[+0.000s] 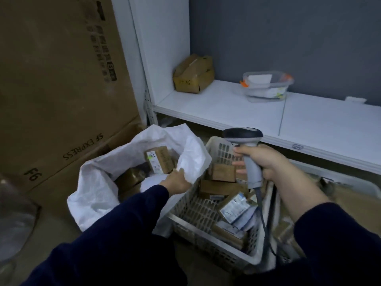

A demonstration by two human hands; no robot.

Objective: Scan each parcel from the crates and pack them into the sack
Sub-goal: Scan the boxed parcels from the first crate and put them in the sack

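A white woven sack [107, 182] stands open on the floor, with several brown parcels inside, one labelled box [158, 159] on top. My left hand [177, 181] grips the sack's right rim. To the right stands a white slatted crate [191, 209] filled with several small cardboard parcels [223, 172]. My right hand [266, 164] holds a grey barcode scanner [246, 141] by its handle above the crate, its cable hanging down over the parcels.
Large cardboard boxes [57, 79] are stacked at the left. A white shelf [268, 112] behind the crate carries a brown box [193, 74] and a clear plastic container [268, 85]. Another crate [350, 186] sits at the far right.
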